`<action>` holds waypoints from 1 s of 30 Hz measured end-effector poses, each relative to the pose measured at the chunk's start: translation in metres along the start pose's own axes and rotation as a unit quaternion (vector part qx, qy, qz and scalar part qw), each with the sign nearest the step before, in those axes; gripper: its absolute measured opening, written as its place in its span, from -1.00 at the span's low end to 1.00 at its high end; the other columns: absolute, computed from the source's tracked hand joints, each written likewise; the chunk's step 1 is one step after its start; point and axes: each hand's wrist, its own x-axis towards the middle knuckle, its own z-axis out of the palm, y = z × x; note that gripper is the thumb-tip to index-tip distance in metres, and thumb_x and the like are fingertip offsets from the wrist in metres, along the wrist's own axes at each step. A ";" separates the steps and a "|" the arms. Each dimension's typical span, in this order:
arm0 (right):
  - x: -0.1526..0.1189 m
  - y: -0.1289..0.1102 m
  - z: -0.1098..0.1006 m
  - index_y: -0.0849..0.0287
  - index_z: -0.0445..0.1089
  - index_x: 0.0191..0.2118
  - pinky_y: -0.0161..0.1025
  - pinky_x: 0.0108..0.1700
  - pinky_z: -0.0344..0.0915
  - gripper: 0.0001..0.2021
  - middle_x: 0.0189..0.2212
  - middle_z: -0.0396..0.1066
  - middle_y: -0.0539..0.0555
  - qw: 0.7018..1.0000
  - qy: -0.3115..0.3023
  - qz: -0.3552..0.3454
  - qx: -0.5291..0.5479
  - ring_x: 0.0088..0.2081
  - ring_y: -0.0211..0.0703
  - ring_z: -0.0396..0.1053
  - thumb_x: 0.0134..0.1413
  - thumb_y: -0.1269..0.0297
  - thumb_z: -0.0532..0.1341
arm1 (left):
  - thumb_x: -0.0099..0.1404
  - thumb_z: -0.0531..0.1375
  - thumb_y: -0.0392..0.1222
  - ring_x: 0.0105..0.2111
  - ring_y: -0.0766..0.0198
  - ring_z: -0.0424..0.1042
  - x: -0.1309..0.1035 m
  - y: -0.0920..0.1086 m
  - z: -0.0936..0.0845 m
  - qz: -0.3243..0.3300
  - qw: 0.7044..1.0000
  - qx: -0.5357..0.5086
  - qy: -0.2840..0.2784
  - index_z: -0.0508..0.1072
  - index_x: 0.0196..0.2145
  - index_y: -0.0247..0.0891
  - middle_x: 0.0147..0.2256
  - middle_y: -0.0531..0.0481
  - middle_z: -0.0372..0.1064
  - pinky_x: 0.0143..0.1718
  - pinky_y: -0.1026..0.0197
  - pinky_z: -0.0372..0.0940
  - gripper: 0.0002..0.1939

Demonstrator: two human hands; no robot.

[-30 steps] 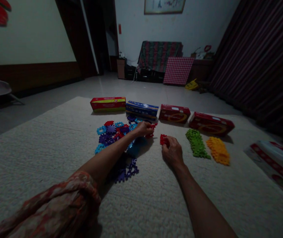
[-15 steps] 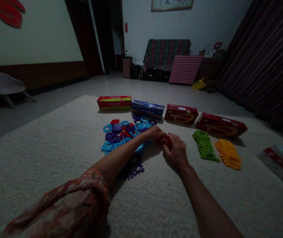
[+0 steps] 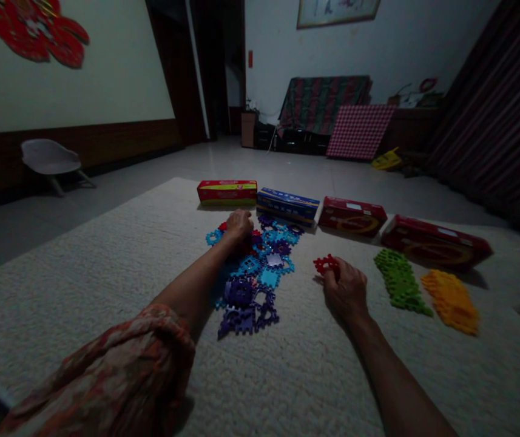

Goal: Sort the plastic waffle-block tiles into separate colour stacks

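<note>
My right hand (image 3: 346, 288) pinches a red toothed piece (image 3: 325, 264) just above the mat, right of the mixed pile. My left hand (image 3: 240, 224) is over the far left part of that pile, its fingers bent down among red pieces; whatever its fingertips hold is hidden. Light blue pieces (image 3: 269, 278) and dark purple pieces (image 3: 239, 292) lie loose and overlapping in the pile. To the right of my right hand, green pieces (image 3: 400, 282) are gathered in a row, with orange pieces (image 3: 451, 301) beside them.
Behind the pieces stand a red and yellow box (image 3: 227, 193), a blue box (image 3: 287, 206) and two dark red boxes (image 3: 353, 216) on the pale mat (image 3: 118, 261). A small chair (image 3: 51, 159) is at the left. Cloth-covered furniture (image 3: 323, 103) stands at the back wall.
My left hand has left the red piece and moved left to the far side of the pile. My right hand keeps the red piece. The view has shifted left.
</note>
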 end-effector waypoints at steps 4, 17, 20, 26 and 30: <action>0.000 -0.001 0.000 0.27 0.39 0.08 0.04 0.00 0.20 -0.57 -0.22 0.54 0.26 1.000 0.003 0.026 0.000 -0.21 0.11 0.40 0.22 0.15 0.04 | 0.29 0.16 -0.23 0.19 -0.03 0.36 0.013 -0.037 0.000 -0.122 0.992 0.007 -0.018 0.42 0.19 -0.25 0.19 -0.28 0.36 0.15 0.05 0.29 -0.50; 0.002 0.002 0.000 0.29 0.34 0.11 0.04 0.00 0.30 -0.50 -0.14 0.50 0.29 0.999 0.026 0.025 0.031 -0.11 0.13 0.41 0.03 0.27 0.07 | 0.30 0.19 -0.15 0.13 0.02 0.40 0.008 -0.016 0.004 -0.003 0.997 -0.025 0.072 0.51 0.12 -0.25 0.10 -0.24 0.47 0.16 0.12 0.24 -0.55; 0.003 0.004 -0.001 0.29 0.38 0.09 0.05 0.00 0.31 -0.51 -0.12 0.50 0.31 0.998 0.013 0.047 0.036 -0.11 0.14 0.41 0.04 0.25 0.05 | 0.28 0.24 -0.07 -0.01 0.07 0.50 -0.009 0.025 0.009 0.089 0.991 -0.098 0.013 0.60 0.02 -0.23 -0.01 -0.15 0.56 0.05 0.19 0.32 -0.61; 0.006 0.003 -0.007 0.29 0.37 0.15 -0.01 -0.15 0.35 -0.44 -0.30 0.51 0.24 0.987 -0.013 0.154 0.052 -0.30 0.08 0.42 0.09 0.10 0.05 | 0.26 0.27 -0.10 -0.11 0.18 0.55 -0.047 0.094 0.037 0.218 0.955 -0.175 -0.103 0.63 -0.02 -0.19 -0.13 -0.03 0.61 -0.02 0.26 0.35 -0.65; 0.007 -0.001 -0.008 0.29 0.26 0.24 -0.02 -0.14 0.37 -0.32 -0.23 0.51 0.23 0.981 0.000 0.168 0.095 -0.30 0.04 0.43 -0.01 0.09 0.13 | 0.31 0.25 -0.04 -0.07 0.18 0.54 -0.054 0.102 0.042 0.256 0.940 -0.191 -0.119 0.59 0.05 -0.26 -0.07 -0.09 0.59 0.03 0.26 0.34 -0.59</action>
